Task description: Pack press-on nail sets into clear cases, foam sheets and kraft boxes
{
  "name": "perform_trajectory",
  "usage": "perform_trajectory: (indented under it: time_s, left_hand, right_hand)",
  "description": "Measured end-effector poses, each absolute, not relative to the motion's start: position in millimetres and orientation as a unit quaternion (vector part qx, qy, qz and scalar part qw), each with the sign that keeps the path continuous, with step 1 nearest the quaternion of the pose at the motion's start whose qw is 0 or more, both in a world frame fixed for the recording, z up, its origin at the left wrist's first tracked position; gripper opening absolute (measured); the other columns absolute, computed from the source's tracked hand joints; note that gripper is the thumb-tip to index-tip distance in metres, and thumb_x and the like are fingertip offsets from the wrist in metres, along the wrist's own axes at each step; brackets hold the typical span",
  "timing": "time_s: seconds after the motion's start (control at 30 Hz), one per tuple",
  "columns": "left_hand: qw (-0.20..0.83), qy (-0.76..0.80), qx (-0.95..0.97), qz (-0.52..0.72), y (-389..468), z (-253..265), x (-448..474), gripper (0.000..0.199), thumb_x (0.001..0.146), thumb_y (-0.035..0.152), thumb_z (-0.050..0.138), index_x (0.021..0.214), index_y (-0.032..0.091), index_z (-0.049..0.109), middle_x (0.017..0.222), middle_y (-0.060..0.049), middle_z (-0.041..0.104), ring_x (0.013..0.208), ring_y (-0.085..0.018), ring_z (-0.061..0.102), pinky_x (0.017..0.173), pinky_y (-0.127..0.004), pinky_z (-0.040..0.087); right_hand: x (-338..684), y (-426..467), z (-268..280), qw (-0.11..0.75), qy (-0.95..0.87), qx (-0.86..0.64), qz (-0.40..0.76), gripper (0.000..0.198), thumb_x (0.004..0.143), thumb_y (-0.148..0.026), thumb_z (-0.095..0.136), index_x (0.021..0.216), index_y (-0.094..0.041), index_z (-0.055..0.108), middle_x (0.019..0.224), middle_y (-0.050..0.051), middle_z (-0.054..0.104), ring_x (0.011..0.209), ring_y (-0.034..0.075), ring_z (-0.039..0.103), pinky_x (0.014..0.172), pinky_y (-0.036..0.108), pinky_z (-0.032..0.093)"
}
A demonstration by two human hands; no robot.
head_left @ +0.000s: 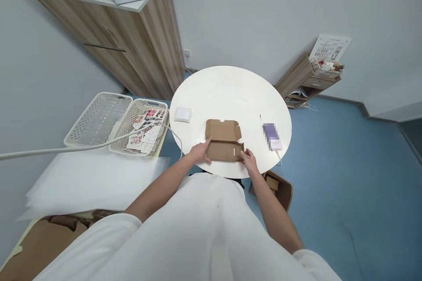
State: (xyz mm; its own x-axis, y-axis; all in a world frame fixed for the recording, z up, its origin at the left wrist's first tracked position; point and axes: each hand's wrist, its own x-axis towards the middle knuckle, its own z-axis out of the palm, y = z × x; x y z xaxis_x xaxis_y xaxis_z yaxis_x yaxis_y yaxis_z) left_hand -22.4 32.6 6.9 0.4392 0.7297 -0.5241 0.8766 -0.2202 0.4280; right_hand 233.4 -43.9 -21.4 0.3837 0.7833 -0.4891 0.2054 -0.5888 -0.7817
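Observation:
A small brown cardboard mailer box [221,151] lies on the white round table [227,83], close to its front edge. Its lid is folded back, away from me, and a thin white strip shows at the right end of the tray. My left hand [199,152] grips the box's left side, thumb near the fold and fingers at the lower corner. At the right end, my right hand [249,160] pinches the side flap near the corner. Parts of both hands' fingertips are hidden by the cardboard.
On the table lie a white stack [183,114] at left and a blurred purple item [271,136] with a cable at right. White baskets [114,140], one holding printed cards, stand left. An open carton [284,193] sits on the floor, right. A cable [82,147] crosses the baskets.

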Motion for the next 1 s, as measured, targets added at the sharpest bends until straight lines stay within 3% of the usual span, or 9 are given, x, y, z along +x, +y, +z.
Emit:
perform_trajectory:
  time_s: [0.13, 0.43, 0.6, 0.7, 0.77, 0.87, 1.0]
  left_hand:
    - [0.347, 0.521, 0.774, -0.099, 32, 7, -25, 0.120, 0.047, 0.048, 0.078, 0.142, 0.023, 0.009, 0.095, -0.010, 0.063, 0.094, -0.033, 0.059, 0.071, -0.032, 0.042]
    - [0.353, 0.533, 0.765, -0.078, 33, 6, -26, 0.119, 0.042, 0.047, 0.080, 0.141, 0.024, 0.017, 0.092, -0.010, 0.063, 0.093, -0.034, 0.059, 0.072, -0.034, 0.042]
    - [0.351, 0.514, 0.778, -0.086, 32, 7, -17, 0.120, 0.043, 0.048, 0.080, 0.141, 0.023, 0.015, 0.101, -0.013, 0.062, 0.096, -0.035, 0.058, 0.073, -0.034, 0.042]
    - [0.351, 0.517, 0.776, -0.083, 29, 5, -13, 0.121, 0.044, 0.048, 0.079, 0.141, 0.023, 0.013, 0.102, -0.013, 0.061, 0.095, -0.035, 0.058, 0.071, -0.034, 0.042]
    - [0.359, 0.518, 0.772, -0.077, 27, 3, -13, 0.120, 0.044, 0.048, 0.079, 0.141, 0.023, 0.013, 0.098, -0.011, 0.062, 0.094, -0.034, 0.058, 0.070, -0.033, 0.042]
    - [0.383, 0.514, 0.766, -0.052, 22, -2, -15, 0.118, 0.046, 0.047, 0.078, 0.142, 0.025, 0.011, 0.091, -0.007, 0.062, 0.091, -0.031, 0.059, 0.068, -0.031, 0.041]
    - [0.424, 0.505, 0.752, -0.013, 15, -10, -16, 0.116, 0.051, 0.045, 0.076, 0.143, 0.026, 0.007, 0.087, -0.003, 0.061, 0.084, -0.026, 0.061, 0.067, -0.030, 0.041]
  right_hand:
    - [216, -36, -16, 0.322, -0.349, -0.775, 0.418, 0.056, 0.078, -0.052, 0.043, 0.120, -0.015, 0.050, 0.121, 0.011, 0.056, 0.107, 0.022, 0.054, 0.090, 0.033, 0.044]
    - [209, -37, -7, 0.323, -0.406, -0.782, 0.345, 0.045, 0.087, -0.044, 0.023, 0.106, -0.018, 0.053, 0.109, 0.009, 0.058, 0.103, 0.019, 0.051, 0.088, 0.032, 0.041]
    - [192, -31, -7, 0.234, -0.524, -0.753, 0.323, 0.024, 0.078, -0.037, 0.042, 0.086, -0.020, 0.057, 0.098, 0.007, 0.058, 0.093, 0.020, 0.053, 0.082, 0.032, 0.042]
    - [192, -29, -13, 0.223, -0.500, -0.793, 0.266, 0.030, 0.072, -0.035, 0.052, 0.097, -0.019, 0.052, 0.101, 0.009, 0.056, 0.091, 0.021, 0.053, 0.077, 0.032, 0.043]
    - [200, -31, -18, 0.198, -0.466, -0.814, 0.282, 0.034, 0.072, -0.035, 0.052, 0.102, -0.019, 0.048, 0.093, 0.007, 0.058, 0.085, 0.021, 0.055, 0.070, 0.031, 0.044]
    - [212, -36, -23, 0.128, -0.473, -0.807, 0.331, 0.024, 0.074, -0.033, 0.050, 0.095, -0.021, 0.048, 0.079, 0.003, 0.059, 0.074, 0.019, 0.056, 0.063, 0.029, 0.042]
    - [214, -39, -23, 0.062, -0.490, -0.815, 0.304, 0.015, 0.078, -0.027, 0.043, 0.092, -0.023, 0.048, 0.078, 0.003, 0.059, 0.072, 0.020, 0.057, 0.059, 0.030, 0.041]
